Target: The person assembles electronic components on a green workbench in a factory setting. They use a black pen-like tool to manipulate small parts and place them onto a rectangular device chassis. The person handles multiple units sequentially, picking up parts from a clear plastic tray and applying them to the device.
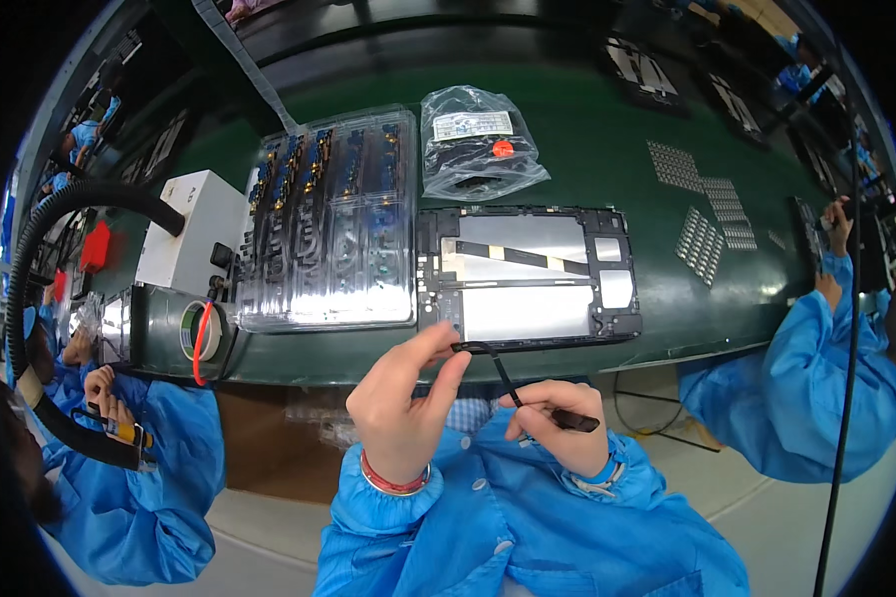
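Note:
A thin black flex cable [501, 371] bends in an arc between my two hands, just in front of the bench edge. My left hand [400, 406] pinches one end between thumb and fingertips. Closed round the other part is my right hand [560, 418], with a wider dark end sticking out past its fingers. Just beyond my hands lies an opened tablet-like device [528, 312], with silver panels in a black frame. A black-and-cream striped strip [521, 258] runs across its panels. Neither hand touches the device, as far as I can see.
Left of the device stands a clear plastic tray [405, 284] of small circuit parts. Behind it lies a clear bag [480, 159]. Metal-coloured sheets [700, 247] lie at right. A white box [191, 231], tape roll [201, 330] and black hose [15, 289] are at left. Co-workers sit on both sides.

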A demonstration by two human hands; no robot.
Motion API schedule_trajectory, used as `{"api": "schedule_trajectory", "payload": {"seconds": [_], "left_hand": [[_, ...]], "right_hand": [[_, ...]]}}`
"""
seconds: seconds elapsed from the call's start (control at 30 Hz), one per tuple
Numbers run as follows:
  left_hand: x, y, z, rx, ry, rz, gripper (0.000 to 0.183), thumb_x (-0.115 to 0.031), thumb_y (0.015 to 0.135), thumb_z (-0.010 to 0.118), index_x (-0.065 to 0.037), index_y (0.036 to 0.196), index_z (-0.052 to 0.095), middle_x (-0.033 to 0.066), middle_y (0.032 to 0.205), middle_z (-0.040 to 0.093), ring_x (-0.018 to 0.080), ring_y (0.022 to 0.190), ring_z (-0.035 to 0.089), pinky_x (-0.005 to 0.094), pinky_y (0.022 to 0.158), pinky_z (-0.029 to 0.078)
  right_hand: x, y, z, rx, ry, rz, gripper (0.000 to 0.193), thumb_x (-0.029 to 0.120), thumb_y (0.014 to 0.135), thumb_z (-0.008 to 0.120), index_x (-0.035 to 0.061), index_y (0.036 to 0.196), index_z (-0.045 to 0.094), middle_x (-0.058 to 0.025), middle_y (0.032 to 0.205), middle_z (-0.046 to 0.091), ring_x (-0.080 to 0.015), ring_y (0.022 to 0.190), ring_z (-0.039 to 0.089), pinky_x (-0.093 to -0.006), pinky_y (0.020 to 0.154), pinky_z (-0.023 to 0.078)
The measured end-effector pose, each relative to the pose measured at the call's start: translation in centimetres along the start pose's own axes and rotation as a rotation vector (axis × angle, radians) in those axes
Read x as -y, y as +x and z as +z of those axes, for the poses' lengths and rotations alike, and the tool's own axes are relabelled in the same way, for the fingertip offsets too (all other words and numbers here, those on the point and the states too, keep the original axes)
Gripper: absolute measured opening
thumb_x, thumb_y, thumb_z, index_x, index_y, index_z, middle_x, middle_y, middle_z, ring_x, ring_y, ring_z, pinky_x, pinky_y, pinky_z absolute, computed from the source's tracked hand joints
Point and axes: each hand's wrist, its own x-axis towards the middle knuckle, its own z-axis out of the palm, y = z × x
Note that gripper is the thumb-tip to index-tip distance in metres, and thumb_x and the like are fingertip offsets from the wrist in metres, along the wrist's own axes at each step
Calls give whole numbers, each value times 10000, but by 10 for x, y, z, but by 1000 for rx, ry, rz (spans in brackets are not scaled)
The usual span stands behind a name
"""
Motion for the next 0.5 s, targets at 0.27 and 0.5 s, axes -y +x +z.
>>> {"api": "schedule_trajectory", "payload": {"seconds": [0.27, 0.5], "left_hand": [[-4, -9, 1, 4, 0, 49, 272, 21, 678, 694, -4, 933, 605, 109, 817, 650, 197, 728, 648, 262, 616, 506], [-9, -11, 12, -67, -104, 148, 281, 41, 670, 684, 15, 933, 587, 135, 846, 651, 217, 738, 653, 267, 631, 513]], "right_hand": [[12, 20, -5, -63, -340, -241, 324, 70, 709, 682, 22, 1022, 612, -86, 879, 632, -55, 541, 492, -178, 462, 370], [21, 30, 10, -155, -459, -408, 286, 18, 677, 685, 32, 958, 634, -96, 807, 625, -129, 604, 556, -222, 491, 423]]}}
